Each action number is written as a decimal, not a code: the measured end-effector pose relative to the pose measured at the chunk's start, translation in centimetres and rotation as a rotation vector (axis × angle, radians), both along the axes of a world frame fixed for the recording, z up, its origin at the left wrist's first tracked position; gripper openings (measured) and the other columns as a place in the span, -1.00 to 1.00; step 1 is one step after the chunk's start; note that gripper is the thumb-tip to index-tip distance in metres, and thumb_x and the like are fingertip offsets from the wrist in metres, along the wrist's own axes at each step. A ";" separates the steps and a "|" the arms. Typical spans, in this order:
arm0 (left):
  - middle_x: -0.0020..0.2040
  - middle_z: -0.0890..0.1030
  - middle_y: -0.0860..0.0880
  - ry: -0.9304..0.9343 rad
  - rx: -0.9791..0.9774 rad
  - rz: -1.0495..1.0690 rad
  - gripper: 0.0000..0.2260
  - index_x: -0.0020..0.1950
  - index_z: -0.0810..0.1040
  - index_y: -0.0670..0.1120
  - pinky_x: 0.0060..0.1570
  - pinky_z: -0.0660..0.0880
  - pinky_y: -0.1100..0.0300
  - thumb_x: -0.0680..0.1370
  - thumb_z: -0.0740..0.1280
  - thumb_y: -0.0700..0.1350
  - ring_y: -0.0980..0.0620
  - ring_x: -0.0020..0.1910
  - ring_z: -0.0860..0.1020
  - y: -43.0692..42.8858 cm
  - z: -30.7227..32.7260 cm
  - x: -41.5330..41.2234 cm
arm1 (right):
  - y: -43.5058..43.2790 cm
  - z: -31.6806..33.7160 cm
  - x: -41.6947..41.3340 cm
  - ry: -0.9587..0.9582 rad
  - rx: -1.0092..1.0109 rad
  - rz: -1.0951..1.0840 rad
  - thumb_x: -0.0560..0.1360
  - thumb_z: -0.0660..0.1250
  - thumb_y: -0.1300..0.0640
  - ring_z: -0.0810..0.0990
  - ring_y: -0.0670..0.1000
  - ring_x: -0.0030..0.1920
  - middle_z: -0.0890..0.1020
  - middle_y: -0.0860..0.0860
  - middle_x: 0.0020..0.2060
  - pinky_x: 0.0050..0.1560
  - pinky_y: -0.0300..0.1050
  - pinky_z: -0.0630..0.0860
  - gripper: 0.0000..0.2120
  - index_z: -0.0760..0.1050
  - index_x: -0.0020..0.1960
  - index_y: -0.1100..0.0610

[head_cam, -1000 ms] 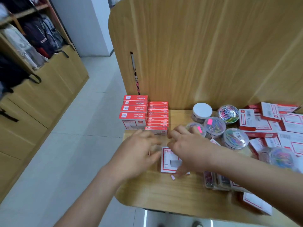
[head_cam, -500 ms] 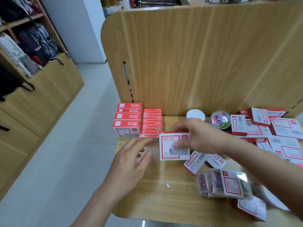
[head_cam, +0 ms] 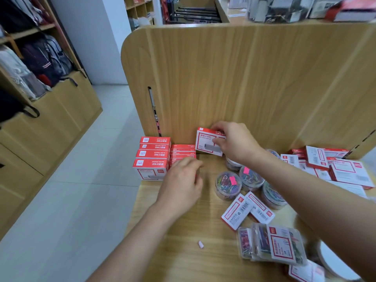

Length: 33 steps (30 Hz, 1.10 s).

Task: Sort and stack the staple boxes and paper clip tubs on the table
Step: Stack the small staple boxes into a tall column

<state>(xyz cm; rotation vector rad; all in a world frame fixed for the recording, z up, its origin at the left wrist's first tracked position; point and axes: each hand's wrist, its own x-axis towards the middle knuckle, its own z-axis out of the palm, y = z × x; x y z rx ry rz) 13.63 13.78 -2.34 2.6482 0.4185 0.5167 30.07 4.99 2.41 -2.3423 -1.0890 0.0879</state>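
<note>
Head view, the only 1. Right hand reaches forward with the arm stretched across the worktop, wrist raised. Its fingers and thumb pinch the right end of 1 red-and-white staple box, held off the surface close to the wooden back panel. Just left of those fingers and lower sit the thin-box stack and the taller stack.

The box looks like stiff card, small but likely dense with staples. It is best gripped across the short sides, flat faces kept level.

Left hand hovers palm down beside the thin stack, fingers loosely curled with nothing seen in them. I cannot tell whether they touch the stack. Paper clip tubs stand below the right fingers, and loose boxes lie nearer the body.
</note>
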 end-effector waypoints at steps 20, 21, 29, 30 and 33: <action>0.26 0.51 -0.15 0.082 0.189 0.125 -0.60 0.23 0.55 -0.06 0.22 0.35 0.02 0.44 0.17 -0.05 -0.19 0.15 0.40 -0.1 0.2 2.9 | -1.5 -3.5 -0.4 -0.381 0.001 -0.048 0.40 0.40 0.26 0.51 0.23 -0.27 0.43 0.16 -0.11 -0.39 -0.04 0.37 -0.84 0.47 -0.04 0.21; 0.26 0.51 -0.18 0.064 0.201 0.139 -0.59 0.23 0.55 -0.05 0.21 0.34 0.00 0.42 0.16 -0.06 -0.21 0.13 0.41 0.0 0.4 3.2 | -1.4 -3.5 -0.3 -0.395 -0.028 -0.050 0.39 0.40 0.28 0.52 0.23 -0.31 0.43 0.15 -0.14 -0.42 -0.04 0.36 -0.82 0.46 -0.05 0.20; 0.23 0.44 -0.17 0.145 0.345 0.107 -0.66 0.19 0.58 -0.03 0.09 0.43 -0.05 0.42 0.28 -0.17 -0.21 0.17 0.38 0.4 1.5 4.8 | -2.6 -1.9 0.1 -0.265 -0.140 0.047 0.45 0.35 0.05 0.56 0.19 -0.02 0.55 0.06 -0.06 -0.11 0.03 0.49 -0.77 0.46 0.06 0.10; 0.24 0.44 -0.16 0.146 0.386 0.108 -0.66 0.18 0.58 -0.03 0.06 0.44 -0.05 0.42 0.29 -0.16 -0.21 0.18 0.38 0.5 1.4 4.8 | -3.3 -1.3 0.4 -0.272 -0.189 0.053 0.45 0.34 0.02 0.56 0.16 0.03 0.58 0.04 -0.03 -0.06 0.02 0.48 -0.76 0.46 0.08 0.06; 0.26 0.46 -0.13 0.126 0.470 0.064 -0.64 0.19 0.57 0.04 -0.02 0.42 -0.04 0.39 0.33 -0.14 -0.18 0.21 0.39 0.3 1.6 5.3 | -5.5 -0.2 1.7 -0.293 -0.393 0.046 0.44 0.31 -0.07 0.52 0.08 0.15 0.59 -0.04 0.08 0.04 0.03 0.42 -0.70 0.44 0.16 -0.07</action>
